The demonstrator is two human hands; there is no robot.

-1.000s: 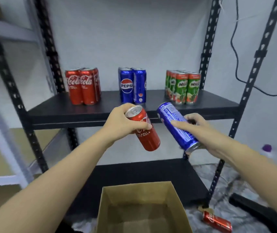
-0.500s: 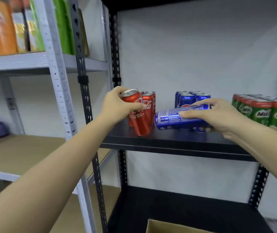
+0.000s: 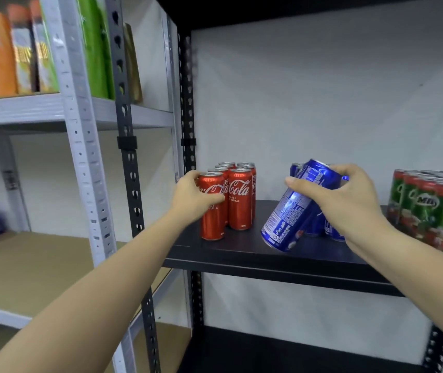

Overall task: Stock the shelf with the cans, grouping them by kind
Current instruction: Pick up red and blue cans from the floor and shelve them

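A person's left hand (image 3: 193,195) is gripping a red cola can (image 3: 211,208), now standing upright on the black shelf (image 3: 242,249) at the front of the red group. The right hand (image 3: 344,200) is holding a blue can (image 3: 293,208), which is tipping up from lying sideways toward the blue cans behind it, so both look nearly placed.

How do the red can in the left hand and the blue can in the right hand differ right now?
The red can stands upright on the black shelf at the front of the red group; the blue can is tilted, its lower end at the shelf in front of the other blue cans. The left hand wraps the red can from the side; the right hand grips the blue can from above. Both are slim drink cans, each held by its own kind.
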